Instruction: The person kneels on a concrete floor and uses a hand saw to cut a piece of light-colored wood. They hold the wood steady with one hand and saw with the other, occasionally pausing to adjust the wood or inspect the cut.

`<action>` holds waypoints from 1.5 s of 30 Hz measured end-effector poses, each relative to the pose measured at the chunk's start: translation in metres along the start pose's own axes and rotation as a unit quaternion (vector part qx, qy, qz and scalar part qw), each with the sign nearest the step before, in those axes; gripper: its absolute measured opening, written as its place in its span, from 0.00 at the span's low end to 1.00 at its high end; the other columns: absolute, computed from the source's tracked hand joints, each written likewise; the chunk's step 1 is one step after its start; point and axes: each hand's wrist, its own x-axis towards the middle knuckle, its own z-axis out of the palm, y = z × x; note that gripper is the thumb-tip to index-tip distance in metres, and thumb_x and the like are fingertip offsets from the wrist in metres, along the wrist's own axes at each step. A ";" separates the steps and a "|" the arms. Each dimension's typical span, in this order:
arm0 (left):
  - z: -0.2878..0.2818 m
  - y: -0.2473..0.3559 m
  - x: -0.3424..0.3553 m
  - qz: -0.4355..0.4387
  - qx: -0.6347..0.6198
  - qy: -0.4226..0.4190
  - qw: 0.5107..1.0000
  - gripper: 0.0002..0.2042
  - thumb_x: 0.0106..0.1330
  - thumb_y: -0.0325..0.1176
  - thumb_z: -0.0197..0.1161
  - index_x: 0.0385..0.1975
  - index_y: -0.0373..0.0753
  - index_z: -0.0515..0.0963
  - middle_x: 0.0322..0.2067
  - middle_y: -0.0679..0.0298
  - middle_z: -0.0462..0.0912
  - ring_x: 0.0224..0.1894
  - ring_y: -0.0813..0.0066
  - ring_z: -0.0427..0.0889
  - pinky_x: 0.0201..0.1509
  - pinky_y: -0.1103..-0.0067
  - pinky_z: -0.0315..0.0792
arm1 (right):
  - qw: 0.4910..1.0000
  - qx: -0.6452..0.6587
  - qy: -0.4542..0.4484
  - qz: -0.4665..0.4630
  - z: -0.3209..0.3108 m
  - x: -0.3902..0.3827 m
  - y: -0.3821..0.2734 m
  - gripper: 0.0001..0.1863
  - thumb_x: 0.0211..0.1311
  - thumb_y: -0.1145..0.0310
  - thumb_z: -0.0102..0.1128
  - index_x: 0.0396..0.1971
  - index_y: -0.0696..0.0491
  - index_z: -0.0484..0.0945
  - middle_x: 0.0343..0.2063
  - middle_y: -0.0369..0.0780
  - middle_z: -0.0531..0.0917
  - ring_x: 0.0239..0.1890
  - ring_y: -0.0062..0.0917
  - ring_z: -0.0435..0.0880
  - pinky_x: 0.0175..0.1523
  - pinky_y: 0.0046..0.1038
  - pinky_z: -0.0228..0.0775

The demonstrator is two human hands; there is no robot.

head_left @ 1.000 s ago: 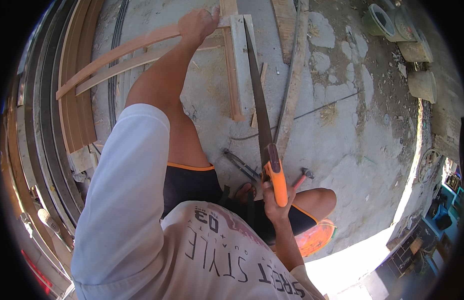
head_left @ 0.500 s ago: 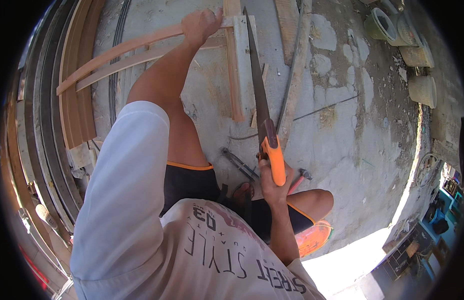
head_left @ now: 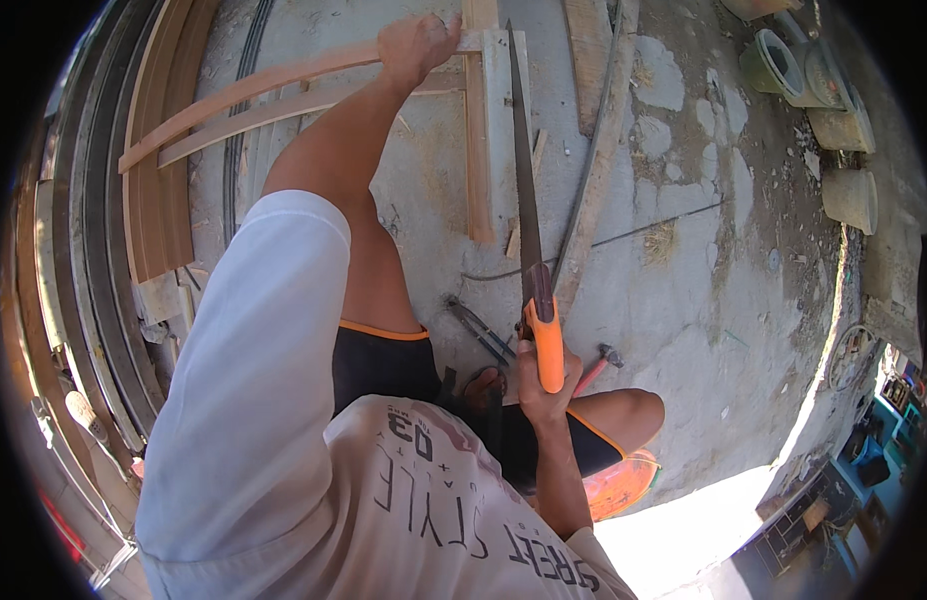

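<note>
My right hand [head_left: 546, 378] is wrapped round the orange handle of a handsaw [head_left: 525, 165]. Its long blade points away from me, and its far end lies at the end of a thin wooden strip [head_left: 273, 78]. My left hand [head_left: 419, 48] is closed on that strip close to the blade. Under the strip's end are a pale wooden board [head_left: 501, 130] and an upright brown timber piece [head_left: 477, 160]. A second strip [head_left: 313, 105] runs alongside, nearer to me. The blade's contact with the wood is too small to make out.
Pincers [head_left: 480, 330] and a red-handled hammer [head_left: 595, 368] lie on the concrete near my feet. A long plank [head_left: 595, 150] lies right of the saw. Brown boards [head_left: 158, 225] are stacked at left, and buckets [head_left: 848, 198] stand at far right.
My right hand has drawn the saw a little toward me. My left hand keeps its grip on the strip, and the whole view has shifted slightly.
</note>
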 end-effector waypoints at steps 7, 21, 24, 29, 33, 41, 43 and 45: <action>-0.001 0.005 0.003 0.014 -0.003 -0.013 1.000 0.36 0.78 0.62 0.45 0.32 0.34 0.90 0.33 0.41 0.89 0.39 0.39 0.89 0.45 0.53 0.81 | 0.983 -0.138 0.050 -0.109 -0.034 -0.116 0.033 0.10 0.67 0.73 0.63 0.43 0.63 0.85 0.28 0.41 0.88 0.28 0.19 0.87 0.36 0.23 0.77; 0.000 0.002 0.007 -0.003 0.012 -0.023 1.000 0.37 0.77 0.63 0.45 0.32 0.33 0.89 0.33 0.40 0.89 0.38 0.37 0.89 0.45 0.54 0.81 | 0.978 -0.192 0.036 -0.073 -0.036 -0.127 0.035 0.15 0.65 0.75 0.62 0.49 0.63 0.86 0.28 0.42 0.88 0.28 0.22 0.88 0.38 0.27 0.78; 0.001 0.003 0.000 0.000 -0.003 -0.027 1.000 0.37 0.77 0.63 0.45 0.32 0.32 0.89 0.33 0.39 0.89 0.38 0.37 0.89 0.45 0.54 0.81 | 0.979 -0.153 0.053 -0.122 -0.031 -0.103 0.031 0.15 0.65 0.76 0.62 0.49 0.63 0.86 0.29 0.43 0.89 0.29 0.23 0.89 0.37 0.27 0.78; -0.006 0.004 0.002 0.002 -0.003 -0.024 1.000 0.37 0.77 0.63 0.44 0.34 0.32 0.90 0.34 0.39 0.89 0.39 0.36 0.89 0.45 0.53 0.81 | 0.995 -0.038 0.004 -0.091 0.005 0.055 -0.022 0.07 0.67 0.73 0.65 0.34 0.62 0.81 0.22 0.34 0.77 0.23 0.13 0.70 0.28 0.25 0.65; 0.001 0.009 -0.001 -0.009 -0.006 -0.028 1.000 0.37 0.77 0.63 0.45 0.35 0.32 0.89 0.35 0.39 0.89 0.40 0.36 0.89 0.46 0.53 0.81 | 0.997 0.016 0.052 -0.048 0.017 0.052 -0.025 0.11 0.70 0.67 0.65 0.37 0.62 0.79 0.22 0.30 0.76 0.25 0.12 0.70 0.29 0.23 0.63; 0.000 0.006 0.004 -0.020 -0.004 -0.019 1.000 0.37 0.77 0.63 0.45 0.34 0.33 0.90 0.35 0.40 0.89 0.40 0.37 0.89 0.45 0.54 0.81 | 0.996 -0.020 0.044 -0.070 0.013 0.023 -0.041 0.21 0.74 0.55 0.61 0.38 0.63 0.78 0.20 0.36 0.77 0.23 0.17 0.76 0.30 0.25 0.69; -0.002 0.009 0.007 -0.017 -0.007 -0.031 0.999 0.37 0.77 0.63 0.45 0.34 0.33 0.90 0.34 0.41 0.89 0.39 0.38 0.89 0.45 0.54 0.81 | 0.996 -0.048 0.054 -0.061 -0.002 -0.023 -0.041 0.24 0.75 0.52 0.58 0.38 0.63 0.79 0.20 0.38 0.78 0.23 0.20 0.80 0.30 0.27 0.70; -0.001 0.006 0.010 -0.006 -0.005 -0.018 1.000 0.36 0.77 0.62 0.45 0.33 0.34 0.90 0.32 0.41 0.89 0.38 0.38 0.89 0.45 0.54 0.81 | 0.992 -0.079 0.069 -0.065 -0.022 -0.093 -0.032 0.27 0.76 0.48 0.55 0.40 0.63 0.81 0.20 0.39 0.78 0.23 0.21 0.81 0.30 0.28 0.69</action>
